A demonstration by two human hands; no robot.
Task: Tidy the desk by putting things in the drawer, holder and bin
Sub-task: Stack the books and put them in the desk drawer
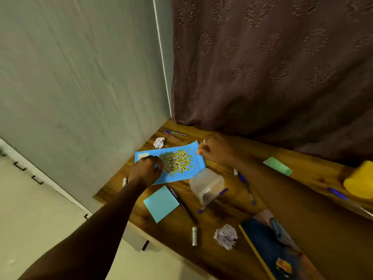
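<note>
- I am looking down at the wooden table (218, 257), and both hands are sitting on the blue booklet (182, 170) with the yellow lettering, which is lying flat towards the far left corner, by the wall.
- My left hand (146, 168) is pressing down on the booklet's 9 o'clock end, with the grip curled and the fingertips bearing on the cover; I am judging it as pinning or starting to pinch that edge, though I cannot tell whether any finger is under it.
- My right hand (212, 150) is at the booklet's 2 o'clock corner, the grip clenched around that corner, thumb and fingers pinching the edge.
- The booklet's long axis is running from 9 o'clock towards 2 o'clock, so the two hands are holding opposite ends; neither is nearer, and a lift is calling for both together.
- The clear plastic holder (207, 185) is lying tipped over, touching or overlapping the booklet's 4 o'clock corner, so I am expecting the lift may nudge it.
- Still waiting around it: a crumpled paper ball (159, 142) at 11 o'clock, a blue sticky pad (161, 204) at 6 o'clock, and loose pens (174, 133) at 12 o'clock.
- No drawer or bin is showing in this view.
</note>
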